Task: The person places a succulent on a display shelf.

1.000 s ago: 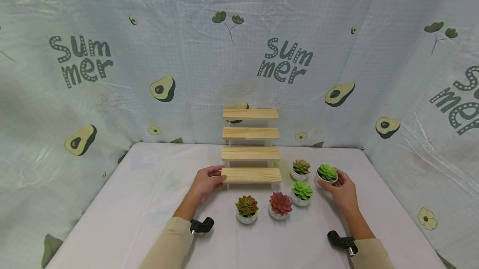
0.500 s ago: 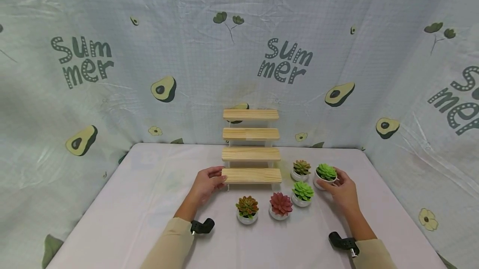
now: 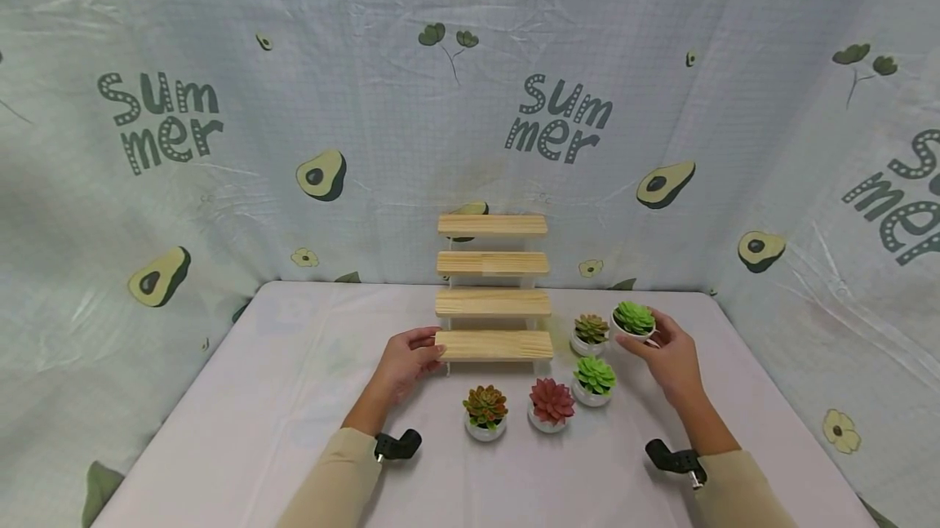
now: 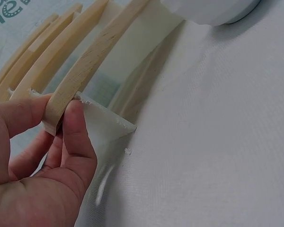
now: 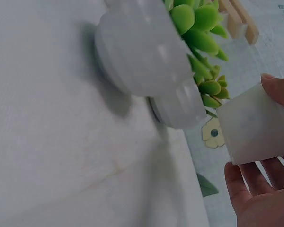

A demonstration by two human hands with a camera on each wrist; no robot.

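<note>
My left hand (image 3: 402, 361) pinches the left end of the lowest board of a four-step wooden shelf (image 3: 494, 345). In the left wrist view, the thumb and a finger lie on either side of that board (image 4: 85, 61). My right hand (image 3: 671, 355) grips a potted green succulent (image 3: 635, 318) by its white pot, off to the right of the shelf. Seen from the right wrist, this white pot (image 5: 255, 125) is raised off the table, its base bare. Just left of it stand a brownish-green succulent (image 3: 591, 334) and a bright green succulent (image 3: 593, 379).
On the table (image 3: 294, 397), in front of the shelf, stand an orange-green succulent (image 3: 485, 411) and a red succulent (image 3: 551, 404), both in white pots. A printed cloth (image 3: 396, 128) hangs close behind the shelf.
My right hand has lifted the green succulent from the table and moved it slightly away and to the left. My left hand keeps its place on the shelf.
</note>
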